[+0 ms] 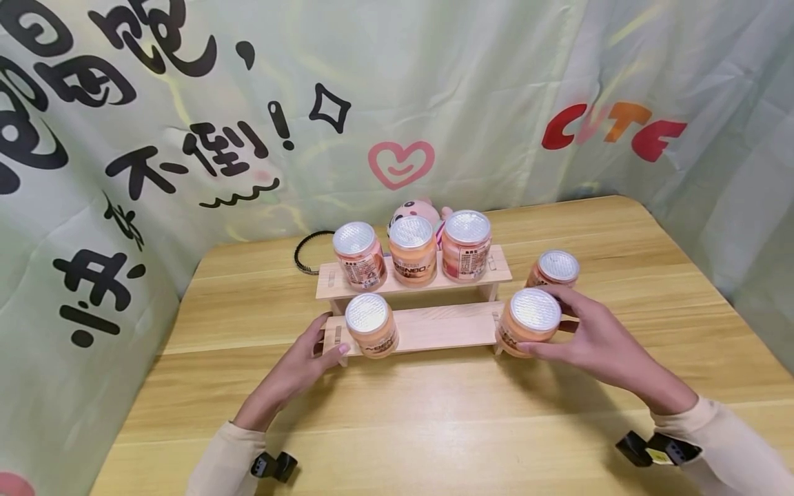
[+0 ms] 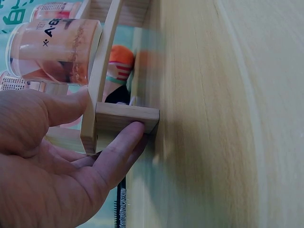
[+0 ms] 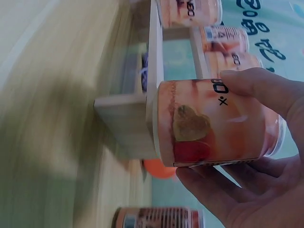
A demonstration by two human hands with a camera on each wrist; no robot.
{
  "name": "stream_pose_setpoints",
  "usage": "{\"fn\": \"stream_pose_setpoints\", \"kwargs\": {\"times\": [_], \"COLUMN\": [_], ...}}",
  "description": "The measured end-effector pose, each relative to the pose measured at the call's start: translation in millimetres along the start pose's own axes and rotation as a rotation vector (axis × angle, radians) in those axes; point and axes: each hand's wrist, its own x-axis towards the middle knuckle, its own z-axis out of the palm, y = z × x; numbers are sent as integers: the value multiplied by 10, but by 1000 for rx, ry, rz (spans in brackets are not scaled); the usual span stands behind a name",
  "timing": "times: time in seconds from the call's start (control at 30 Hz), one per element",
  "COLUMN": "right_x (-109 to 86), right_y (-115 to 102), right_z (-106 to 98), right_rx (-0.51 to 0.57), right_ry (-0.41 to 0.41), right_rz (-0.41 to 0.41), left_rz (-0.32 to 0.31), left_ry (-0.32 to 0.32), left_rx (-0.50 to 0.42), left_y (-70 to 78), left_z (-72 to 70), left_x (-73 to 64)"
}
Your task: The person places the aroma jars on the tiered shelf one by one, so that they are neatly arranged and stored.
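A two-step wooden rack [image 1: 443, 326] stands on the table with three peach-coloured jars with silver lids on its upper step, among them a middle jar [image 1: 413, 265]. On the lower step's left end sits another jar [image 1: 372, 327]. My left hand [image 1: 307, 358] grips the rack's left end, thumb on the step's edge and fingers against the side leg [image 2: 126, 116]. With thumb and fingers, my right hand [image 1: 598, 344] holds a jar [image 3: 213, 123] upright at the lower step's right end, its base right at the board. Behind that hand, one more jar [image 1: 558, 267] stands on the table.
A pink plush toy [image 1: 420, 209] sits behind the rack, partly hidden by jars. A black toothed hoop [image 1: 304, 255] lies at the back left. The printed curtain [image 1: 471, 124] hangs along the table's [image 1: 434, 434] back and sides.
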Motion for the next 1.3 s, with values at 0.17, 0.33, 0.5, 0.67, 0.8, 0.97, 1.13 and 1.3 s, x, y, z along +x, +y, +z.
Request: {"fn": "stream_pose_setpoints", "kwargs": {"times": [0.17, 0.33, 0.5, 0.67, 0.8, 0.97, 1.13, 1.3], "right_x": [84, 163, 251, 338, 399, 469, 499, 499], "right_y": [-61, -139, -197, -247, -277, -337, -364, -368], "right_z": [138, 278, 433, 588, 717, 882, 988, 1014], "right_rx": [9, 50, 89, 141, 162, 181, 190, 213], "right_ry": [-35, -76, -117, -147, -147, -134, -133, -125], "right_rz": [-20, -50, -73, -63, -75, -82, -65, -61], "left_rz": [2, 4, 3, 2, 2, 5, 3, -1], "left_ry": [-3, -5, -2, 0, 1, 0, -1, 4], "left_rx": [-8, -8, -7, -7, -4, -8, -9, 1], "left_y": [5, 6, 10, 10, 12, 6, -7, -1], "left_z": [3, 6, 10, 11, 9, 0, 1, -2], "left_x": [6, 9, 9, 11, 11, 6, 5, 1]}}
